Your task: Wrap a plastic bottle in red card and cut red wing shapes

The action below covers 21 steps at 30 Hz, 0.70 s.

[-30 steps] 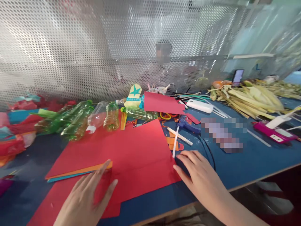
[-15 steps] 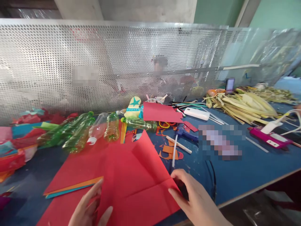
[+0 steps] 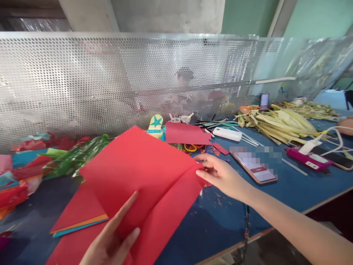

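Observation:
A large red sheet of paper [image 3: 143, 158] with a crease across it is lifted and tilted above the table. My right hand [image 3: 216, 173] pinches its right edge between thumb and fingers. In front of the sheet's lower left part is my left hand [image 3: 110, 235], index finger stretched out and thumb apart from it; its other fingers are mostly hidden. Under the raised sheet, at the left, lie more red sheets [image 3: 79, 206]. An orange paper edge [image 3: 82, 222] and a blue paper edge [image 3: 79, 227] stick out there.
Green plastic bottles [image 3: 66, 158] and crumpled coloured paper [image 3: 27, 162] lie at the left. A phone [image 3: 255, 167], a white device [image 3: 227, 134], a pink power strip [image 3: 309, 160] and dried husks [image 3: 284, 119] are on the right. A perforated metal screen [image 3: 110, 84] stands behind the blue table [image 3: 217, 224].
The red sheet's far side has come up and now covers several bottles and the scraps. My right hand has moved up and away with its edge; my left hand moved slightly right.

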### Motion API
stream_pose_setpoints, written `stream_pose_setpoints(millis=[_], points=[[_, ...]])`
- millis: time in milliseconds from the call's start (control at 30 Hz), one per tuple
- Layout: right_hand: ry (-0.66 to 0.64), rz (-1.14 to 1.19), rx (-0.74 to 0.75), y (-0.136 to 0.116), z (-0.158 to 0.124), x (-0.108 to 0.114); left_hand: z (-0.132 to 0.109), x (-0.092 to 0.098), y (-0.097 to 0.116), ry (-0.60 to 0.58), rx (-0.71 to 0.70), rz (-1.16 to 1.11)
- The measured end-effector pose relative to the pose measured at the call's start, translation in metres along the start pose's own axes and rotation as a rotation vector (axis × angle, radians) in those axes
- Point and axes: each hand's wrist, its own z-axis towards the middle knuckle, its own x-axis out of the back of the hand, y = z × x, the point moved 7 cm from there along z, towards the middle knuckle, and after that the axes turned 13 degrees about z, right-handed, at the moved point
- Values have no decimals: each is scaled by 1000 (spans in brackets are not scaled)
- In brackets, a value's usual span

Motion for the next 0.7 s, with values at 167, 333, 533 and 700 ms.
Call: stream_pose_setpoints(millis=[167, 333, 533, 700], points=[[106, 67, -86, 8, 38, 12, 34, 17, 49, 111, -99, 122], [177, 289, -288, 22, 57, -10, 59, 1, 86, 232, -210, 143], [138, 494, -295, 33, 59, -43, 63, -45, 87, 234, -367, 192], [205, 639, -224, 55, 54, -38, 54, -70, 57, 53, -298, -91]])
